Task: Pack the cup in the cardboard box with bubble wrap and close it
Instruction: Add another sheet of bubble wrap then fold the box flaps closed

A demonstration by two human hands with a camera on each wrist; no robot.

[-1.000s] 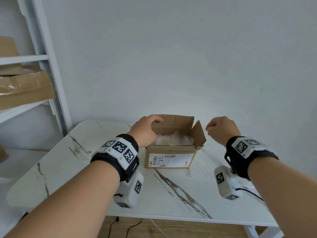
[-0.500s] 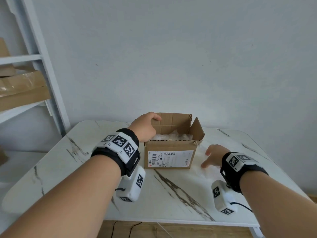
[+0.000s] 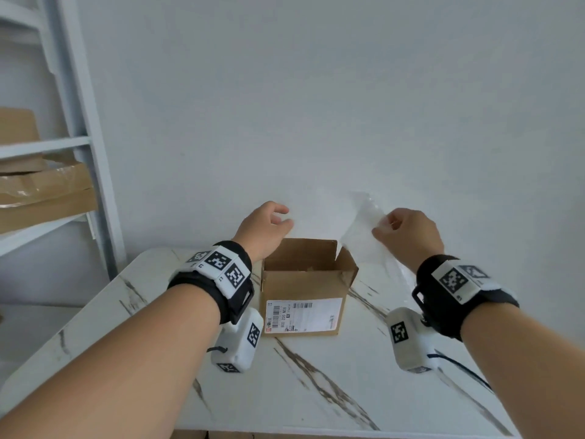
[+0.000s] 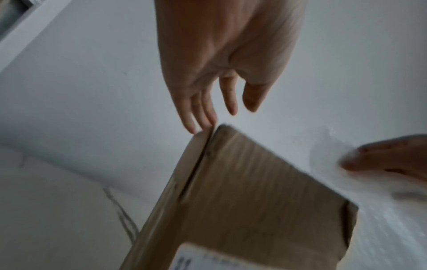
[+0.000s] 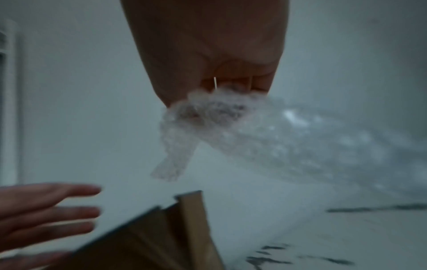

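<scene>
A small cardboard box [image 3: 304, 289] with a white shipping label stands open on the marble table [image 3: 285, 391], flaps up. My right hand [image 3: 408, 232] is raised to the right of the box and pinches a sheet of clear bubble wrap [image 3: 364, 236] that hangs toward the box's right flap. In the right wrist view the bubble wrap [image 5: 265, 135] bunches at my fingers. My left hand [image 3: 269, 226] hovers above the box's left rear corner, fingers relaxed and holding nothing; in the left wrist view its fingers [image 4: 203, 111] are just over the box [image 4: 242, 191] edge. No cup shows in any view.
A white shelf unit [image 3: 72, 137] holding flattened cardboard [image 3: 44, 191] stands at the left. A plain white wall runs behind the table. A dark cable [image 3: 459, 365] trails from my right wrist camera across the table's right side.
My right hand went down to the table beside the box, then rose with the bubble wrap sheet. My left hand lifted off the box's left flap and now hovers above it.
</scene>
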